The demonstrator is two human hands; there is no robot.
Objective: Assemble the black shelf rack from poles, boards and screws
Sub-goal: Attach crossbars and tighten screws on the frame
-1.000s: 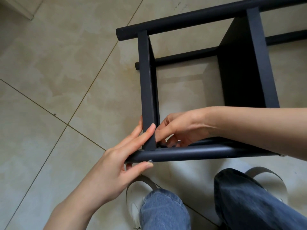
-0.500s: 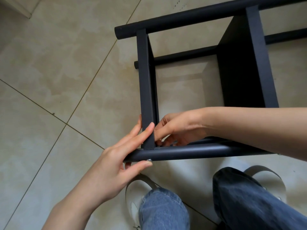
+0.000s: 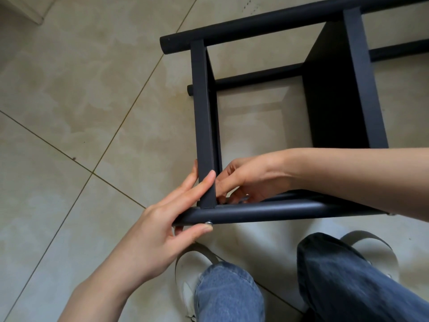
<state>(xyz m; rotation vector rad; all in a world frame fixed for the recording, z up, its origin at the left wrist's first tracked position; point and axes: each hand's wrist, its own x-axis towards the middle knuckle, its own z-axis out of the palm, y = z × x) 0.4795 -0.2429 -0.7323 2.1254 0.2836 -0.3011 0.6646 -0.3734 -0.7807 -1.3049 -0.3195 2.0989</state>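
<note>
Black shelf rack (image 3: 267,126) lies sideways on the tiled floor (image 3: 69,112). Left hand (image 3: 160,231) pinches the near black round pole (image 3: 267,211), thumb at a silver screw (image 3: 209,223); right hand (image 3: 250,180), fingers curled, reaches behind the upright board (image 3: 205,135), hold unclear. A slipped thumb could cross-thread or drop it.

Item count, head view:

- Round black metal poles: 4. These are the near pole (image 3: 278,211), the one just behind it (image 3: 290,196), the far upper pole (image 3: 255,26) and the far lower pole (image 3: 255,77).
- Flat black boards: 2, left (image 3: 204,126) and right (image 3: 362,77).
- Silver screw heads: 2, left (image 3: 209,223) and right (image 3: 392,214).
- Bare hands: 2, left hand (image 3: 167,231) and right hand (image 3: 250,180).
- White shoes: 2, left (image 3: 188,273) and right (image 3: 371,245).
</note>
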